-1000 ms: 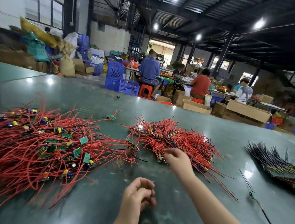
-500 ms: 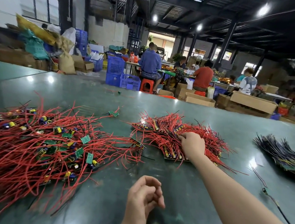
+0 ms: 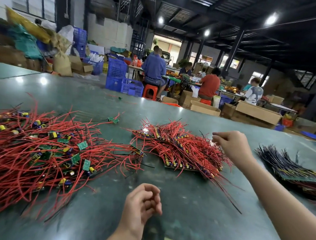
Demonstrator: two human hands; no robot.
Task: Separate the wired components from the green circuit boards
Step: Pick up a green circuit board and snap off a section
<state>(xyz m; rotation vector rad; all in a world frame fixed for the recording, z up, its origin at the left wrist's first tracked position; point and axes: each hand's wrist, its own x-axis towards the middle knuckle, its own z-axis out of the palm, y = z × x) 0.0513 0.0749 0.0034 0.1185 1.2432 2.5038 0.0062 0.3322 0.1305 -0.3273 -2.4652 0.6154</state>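
- The right hand (image 3: 230, 146) hangs above the right edge of the middle pile (image 3: 179, 150), fingers curled in, thumb and forefinger brought close together. Whether it pinches a thin wire I cannot tell; the fingertips are blurred and nothing plainly shows between them.
- The left hand (image 3: 141, 203) is just above the table (image 3: 193, 208), nearer the person than the middle pile and well apart from it. Its fingers are loosely curled, with a gap between thumb and fingers, and it holds nothing.
- The middle pile is a heap of red wires still fixed to green boards, with rows of small yellow and blue parts along the board edges. It lies flat on the table, and long red strands trail out from it toward the person's right forearm.
- Left of the middle pile spreads the big pile (image 3: 37, 154): loose red wires tangled with small green board pieces and capacitors. Its nearest strands almost reach the middle pile.
- Right of the middle pile, beyond the right hand, lies a dark bundle (image 3: 289, 166) of black wires on boards.
- Far behind the middle pile, workers (image 3: 154, 68) sit at benches among blue crates (image 3: 117, 73) and cardboard boxes (image 3: 258, 112).
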